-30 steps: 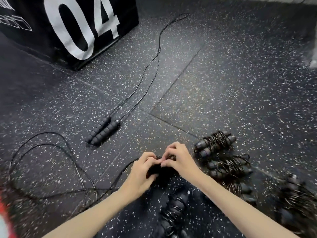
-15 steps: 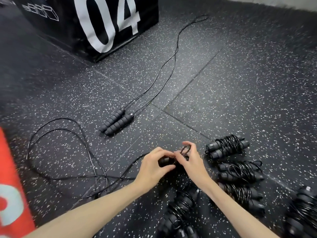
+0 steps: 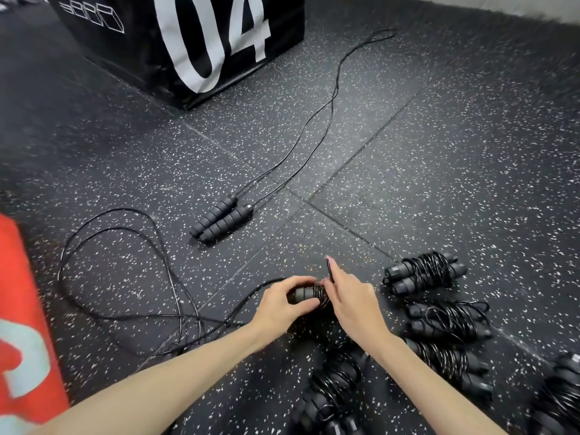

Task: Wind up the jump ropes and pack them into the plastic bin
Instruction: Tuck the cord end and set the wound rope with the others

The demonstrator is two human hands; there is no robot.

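Our left hand [image 3: 282, 304] grips the handles [image 3: 303, 294]; our right hand [image 3: 351, 296] pinches cord [image 3: 328, 269] above them. Wound bundles [image 3: 423, 273] lie beside our right fingers; one rope [image 3: 224, 218] beyond stays unwound, no bin visible.

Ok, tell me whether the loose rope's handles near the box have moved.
No. The handles still lie just left of the floor seam crossing, cords running toward the black box.

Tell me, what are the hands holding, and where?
The left hand grips the jump rope handles; the right hand pinches its cord above the winding.
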